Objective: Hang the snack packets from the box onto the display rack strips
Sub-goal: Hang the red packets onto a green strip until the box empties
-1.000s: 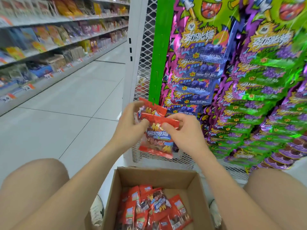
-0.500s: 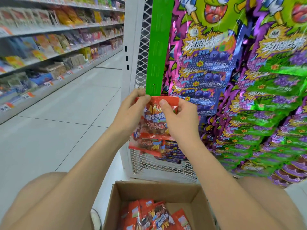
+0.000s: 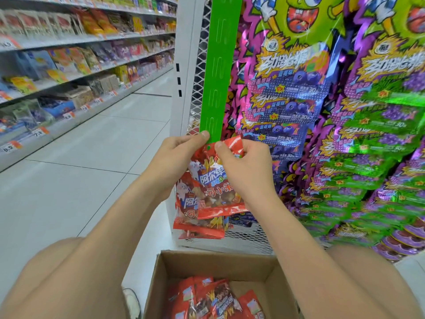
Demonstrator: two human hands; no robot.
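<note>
My left grip point(image 3: 177, 162) is curled, thumb pinning the packet point(image 3: 207, 180) by its top-left corner against the lower end of the green strip point(image 3: 218, 77). My right grip point(image 3: 246, 166) pinches the packet's top edge just beside it. The packet hangs upright between both, overlapping the hung packets point(image 3: 197, 224) lower down. Below, the open box point(image 3: 207, 265) holds loose packets point(image 3: 213, 300). Purple and green packs point(image 3: 322, 111) crowd the rack at right.

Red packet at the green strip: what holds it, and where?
Both hands hold the red packet by its top seal: the left hand pinches the left corner at the strip, the right hand the right side.
</note>
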